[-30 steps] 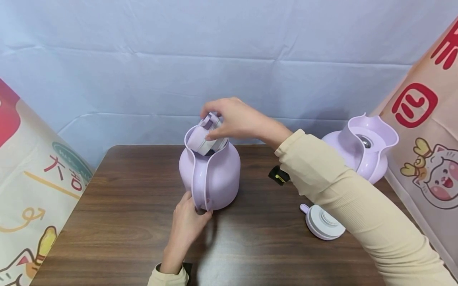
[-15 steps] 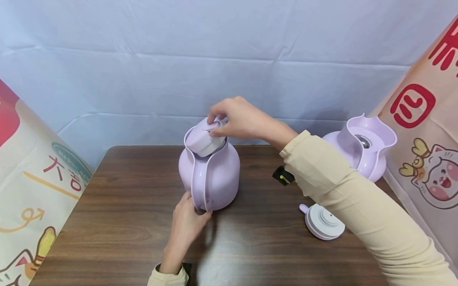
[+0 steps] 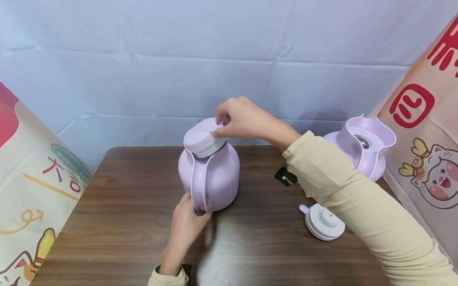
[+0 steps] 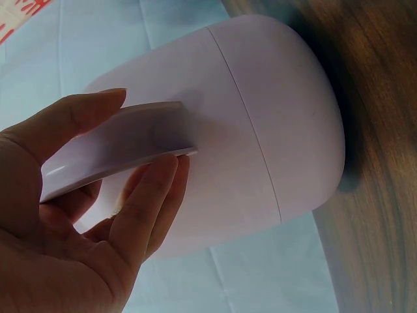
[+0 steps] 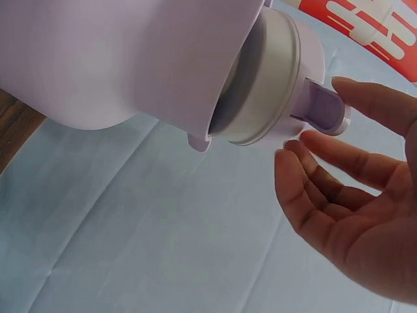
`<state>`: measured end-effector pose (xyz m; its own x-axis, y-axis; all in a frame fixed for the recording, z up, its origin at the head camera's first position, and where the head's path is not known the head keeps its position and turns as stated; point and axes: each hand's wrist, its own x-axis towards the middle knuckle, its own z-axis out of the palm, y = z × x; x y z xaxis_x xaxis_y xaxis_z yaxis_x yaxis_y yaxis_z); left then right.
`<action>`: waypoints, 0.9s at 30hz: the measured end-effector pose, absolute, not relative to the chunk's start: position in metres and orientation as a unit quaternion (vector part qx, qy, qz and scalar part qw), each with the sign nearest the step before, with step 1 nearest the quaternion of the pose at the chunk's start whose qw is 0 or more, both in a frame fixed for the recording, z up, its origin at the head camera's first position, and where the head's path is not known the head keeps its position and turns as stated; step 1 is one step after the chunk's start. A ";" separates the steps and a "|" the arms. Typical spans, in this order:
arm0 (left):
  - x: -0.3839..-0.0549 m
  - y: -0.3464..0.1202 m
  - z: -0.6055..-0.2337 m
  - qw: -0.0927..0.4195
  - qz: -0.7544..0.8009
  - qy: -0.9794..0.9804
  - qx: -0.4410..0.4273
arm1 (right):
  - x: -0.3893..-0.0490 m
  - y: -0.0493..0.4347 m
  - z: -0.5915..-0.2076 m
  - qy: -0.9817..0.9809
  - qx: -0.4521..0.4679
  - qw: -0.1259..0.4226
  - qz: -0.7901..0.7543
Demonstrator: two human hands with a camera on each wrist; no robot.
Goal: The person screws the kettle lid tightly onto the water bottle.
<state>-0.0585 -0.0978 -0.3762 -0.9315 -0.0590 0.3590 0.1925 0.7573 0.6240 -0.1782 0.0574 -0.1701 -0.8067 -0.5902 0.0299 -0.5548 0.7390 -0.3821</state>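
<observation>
A lilac thermos jug point(image 3: 223, 180) stands upright on the wooden table. Low on its handle point(image 4: 124, 140), the thumb and fingers of my left hand point(image 3: 187, 220) hold from either side. The lilac and white lid point(image 3: 200, 140) sits in the jug's mouth, slightly tilted, with a gap beneath its rim in the right wrist view. My right hand point(image 3: 245, 121) pinches the lid at its far right side, thumb and forefinger at a small purple tab point(image 5: 326, 111). The other fingers curl loosely below the tab. How deep the lid reaches inside is hidden.
A second lilac jug point(image 3: 372, 159), lidless, stands at the back right, partly behind the right sleeve. A round lid point(image 3: 325, 222) lies underside up on the table point(image 3: 118, 214). A pale blue cloth point(image 3: 179, 71) hangs behind; printed cloths flank both sides.
The right hand has tipped the lid from steeply tilted to nearly level in the jug's mouth and shifted slightly right. The left hand and the jug have stayed put.
</observation>
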 end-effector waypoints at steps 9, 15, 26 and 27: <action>-0.059 -0.098 -0.376 0.181 -0.347 -0.919 -0.038 | -0.179 0.058 -0.170 0.936 -0.297 0.057 -0.183; -0.059 -0.098 -0.377 0.173 -0.348 -0.921 -0.034 | -0.181 0.059 -0.173 0.936 -0.303 0.053 -0.174; -0.059 -0.098 -0.377 0.175 -0.350 -0.920 -0.034 | -0.182 0.062 -0.176 0.935 -0.306 0.051 -0.170; -0.059 -0.098 -0.377 0.176 -0.350 -0.920 -0.034 | -0.182 0.062 -0.176 0.935 -0.306 0.050 -0.170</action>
<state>-0.0590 -0.0984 -0.3768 -0.9359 -0.0600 0.3472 0.1859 0.7530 0.6312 -0.1816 0.0620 -0.1758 -0.8073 -0.5901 0.0099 -0.5559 0.7547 -0.3483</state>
